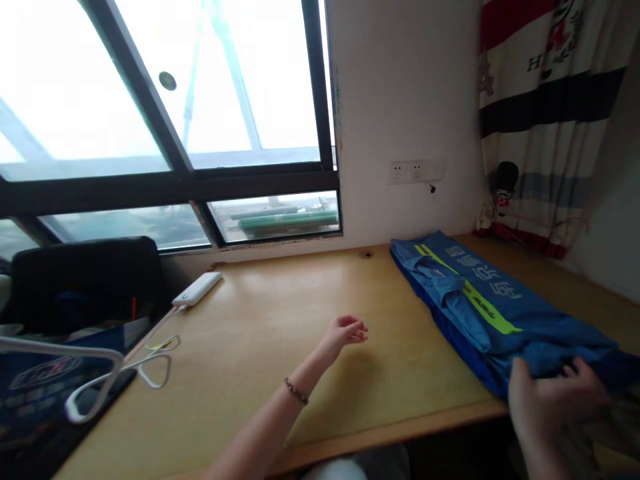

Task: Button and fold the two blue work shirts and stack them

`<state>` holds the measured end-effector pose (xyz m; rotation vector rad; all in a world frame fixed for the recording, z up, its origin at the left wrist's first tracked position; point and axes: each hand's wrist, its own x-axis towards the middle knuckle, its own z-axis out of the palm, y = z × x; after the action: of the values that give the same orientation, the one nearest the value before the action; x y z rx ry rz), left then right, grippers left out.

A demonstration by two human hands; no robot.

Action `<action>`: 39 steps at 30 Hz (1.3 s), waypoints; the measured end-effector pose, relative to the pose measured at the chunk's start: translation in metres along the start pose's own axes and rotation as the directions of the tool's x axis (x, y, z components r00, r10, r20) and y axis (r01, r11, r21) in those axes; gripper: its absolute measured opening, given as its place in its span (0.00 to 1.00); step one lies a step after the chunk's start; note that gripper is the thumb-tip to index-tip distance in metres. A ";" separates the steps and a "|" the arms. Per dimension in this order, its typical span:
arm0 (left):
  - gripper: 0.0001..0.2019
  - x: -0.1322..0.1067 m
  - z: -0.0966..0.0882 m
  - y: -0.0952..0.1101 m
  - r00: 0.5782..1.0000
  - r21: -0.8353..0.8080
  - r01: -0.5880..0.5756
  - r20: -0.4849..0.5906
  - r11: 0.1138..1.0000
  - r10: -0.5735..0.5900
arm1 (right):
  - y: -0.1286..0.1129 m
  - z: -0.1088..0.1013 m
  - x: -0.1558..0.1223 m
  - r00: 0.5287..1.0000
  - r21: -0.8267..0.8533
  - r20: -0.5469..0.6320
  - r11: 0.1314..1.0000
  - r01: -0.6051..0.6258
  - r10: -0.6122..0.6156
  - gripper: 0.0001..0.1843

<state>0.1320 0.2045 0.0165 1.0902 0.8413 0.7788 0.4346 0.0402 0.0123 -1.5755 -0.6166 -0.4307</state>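
My left hand (347, 331) hovers over the middle of the table, fingers loosely bent and slightly apart, with nothing visible in it. A beaded bracelet (297, 391) circles that wrist. At the lower right, my right hand (555, 397) is at the near edge of a folded blue garment (500, 293), a little blurred. Its thumb and fingers are apart, and no cloth shows clearly pinched between them. White characters and a neon-yellow strip (493, 317) mark the garment, which lies flattened with some creases along its left side.
The wooden table (240, 373) runs up to the window wall. A white power bank (197, 289) with a white cable (160, 370) lies at its left edge. Farther left is a black chair (85, 280). Wall sockets (415, 171) and a patterned curtain (550, 133) are behind.
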 end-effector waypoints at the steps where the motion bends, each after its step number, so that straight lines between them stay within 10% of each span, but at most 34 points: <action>1: 0.13 -0.008 -0.013 0.001 0.999 -0.015 -0.034 -0.018 0.999 0.034 | -0.026 0.011 -0.017 0.996 -0.009 -0.048 0.997 0.079 -0.079 0.33; 3: 0.13 -0.018 -0.033 0.003 0.990 -0.026 -0.119 -0.075 0.993 0.117 | -0.082 0.047 -0.060 0.955 0.182 0.229 0.972 0.149 -0.189 0.23; 7: 0.16 -0.023 -0.056 0.004 0.927 0.043 -0.339 -0.157 0.940 0.341 | -0.160 0.138 -0.149 0.658 0.463 0.672 0.886 -0.015 -0.340 0.20; 10: 0.25 -0.018 -0.066 0.001 0.908 -0.024 -0.397 -0.159 0.918 0.388 | -0.170 0.180 -0.188 0.470 0.510 0.799 0.837 -0.198 -0.376 0.28; 14: 0.29 -0.011 -0.072 -0.006 0.916 -0.098 -0.386 -0.157 0.917 0.369 | -0.159 0.185 -0.200 0.273 0.531 0.845 0.782 -0.327 -0.460 0.31; 20: 0.23 -0.016 -0.063 -0.007 0.902 -0.170 -0.421 -0.184 0.891 0.391 | -0.159 0.179 -0.199 0.276 0.574 0.815 0.777 -0.259 -0.510 0.29; 27: 0.19 -0.024 -0.054 -0.007 0.946 -0.314 -0.323 -0.117 0.893 0.301 | -0.161 0.174 -0.195 0.168 0.551 0.825 0.700 -0.455 -0.540 0.28; 39: 0.16 -0.032 -0.057 -0.011 0.969 -0.312 -0.244 -0.035 0.918 0.246 | -0.161 0.168 -0.192 0.193 0.552 0.833 0.748 -0.369 -0.519 0.22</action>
<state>0.0684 0.1978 -0.0007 0.9187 0.5547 1.0809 0.1709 0.1856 0.0043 -0.8584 -1.6834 0.8874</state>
